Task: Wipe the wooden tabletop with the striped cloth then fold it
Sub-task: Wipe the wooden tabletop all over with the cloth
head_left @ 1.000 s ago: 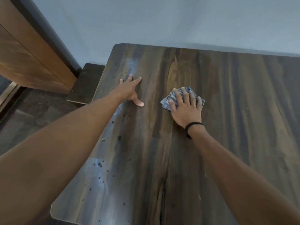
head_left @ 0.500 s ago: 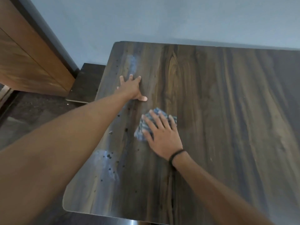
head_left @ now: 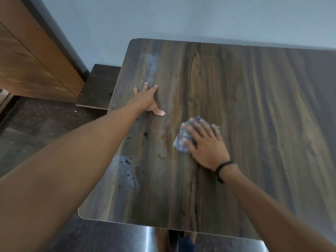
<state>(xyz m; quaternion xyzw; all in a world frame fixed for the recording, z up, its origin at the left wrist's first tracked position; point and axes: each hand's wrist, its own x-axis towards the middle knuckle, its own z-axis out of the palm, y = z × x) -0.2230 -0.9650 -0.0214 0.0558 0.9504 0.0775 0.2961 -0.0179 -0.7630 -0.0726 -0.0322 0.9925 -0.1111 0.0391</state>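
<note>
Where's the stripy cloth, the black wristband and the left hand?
striped cloth point(head_left: 182, 134), head view, bunched edge beside the thumb.
wristband point(head_left: 224, 164), head view, strap across the wrist.
left hand point(head_left: 146, 99), head view, back of the hand.

Wooden tabletop point(head_left: 254, 124): dark brown, lengthwise grain streaked with tan and near-black bands. Yellowish oval knot figure point(head_left: 195, 59) well beyond the fingertips of the right hand point(head_left: 207, 148).
Pale blue-white smear point(head_left: 151, 64) just past the fingertips of the left hand point(head_left: 145, 100).
Black specks point(head_left: 128, 161) scattered behind that hand's thumb.
Striped cloth point(head_left: 181, 140) under the right fingers: blue and whitish, pattern blurred.
Wristband point(head_left: 222, 165): black.
Wall point(head_left: 181, 17): pale blue-grey.
Wooden panel point(head_left: 27, 66): orange-brown, dark edge.
Floor point(head_left: 36, 124): dark, speckled.
</note>
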